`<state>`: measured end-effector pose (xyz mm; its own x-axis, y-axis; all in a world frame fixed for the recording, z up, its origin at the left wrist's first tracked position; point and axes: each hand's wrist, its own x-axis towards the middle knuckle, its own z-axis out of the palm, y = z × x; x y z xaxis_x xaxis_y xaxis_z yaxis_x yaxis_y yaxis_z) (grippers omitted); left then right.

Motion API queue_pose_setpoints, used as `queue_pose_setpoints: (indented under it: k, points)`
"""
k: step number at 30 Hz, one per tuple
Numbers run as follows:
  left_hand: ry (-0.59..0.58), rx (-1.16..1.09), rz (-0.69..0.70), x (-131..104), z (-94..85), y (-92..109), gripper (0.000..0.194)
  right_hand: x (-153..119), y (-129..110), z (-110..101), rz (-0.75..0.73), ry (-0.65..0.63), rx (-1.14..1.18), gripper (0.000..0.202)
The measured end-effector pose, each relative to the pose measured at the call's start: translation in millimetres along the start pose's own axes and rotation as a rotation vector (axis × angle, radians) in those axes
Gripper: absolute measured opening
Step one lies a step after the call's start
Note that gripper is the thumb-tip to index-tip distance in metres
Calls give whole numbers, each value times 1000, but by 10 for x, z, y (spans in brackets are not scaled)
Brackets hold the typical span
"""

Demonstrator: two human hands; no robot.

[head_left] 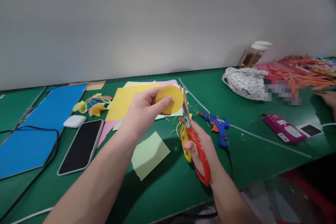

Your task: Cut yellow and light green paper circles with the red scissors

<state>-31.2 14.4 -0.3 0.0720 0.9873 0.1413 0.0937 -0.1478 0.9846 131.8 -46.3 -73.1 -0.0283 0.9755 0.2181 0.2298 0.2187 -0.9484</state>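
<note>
- At the middle of the clock face, the yellow disc (177,100) is held up above the table (252,171), its right rim by the scissors (202,155).
- Towards 11 o'clock of the scissors, their blades point up and away, slightly parted. I judge the step in hand to be trimming the disc's edge; whether paper lies between the blades, I cannot tell.
- From 3 o'clock of the disc, a further cut would call for the rim to sit between the blades, with the left hand (140,112) turning the disc and its fingers kept off the cutting line.
- On the disc's 9 o'clock side, the left hand has it pinched, thumb on the near face and fingers behind, nearly closed with only the paper between.
- Around 4 to 5 o'clock, the right hand (206,140) grasps the scissors, digits in the red and yellow loops; the loops stand a little apart.
- Near 4 o'clock, just beyond the right hand, lies the blue glue gun (223,136).
- At 10 o'clock, behind the left hand, is the yellow sheet (122,101); towards 7 o'clock, the pale green paper (149,154).
- Out at 8 o'clock, the phone (82,147) lies flat, with petals (96,108) nearer 9.
</note>
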Motion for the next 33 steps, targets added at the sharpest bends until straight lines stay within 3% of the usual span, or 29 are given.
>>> queue_pose_setpoints:
  k: [33]
  points:
    - [44,6,8,44,-77,0,37,-5,-8,-7,4,-35,2,88]
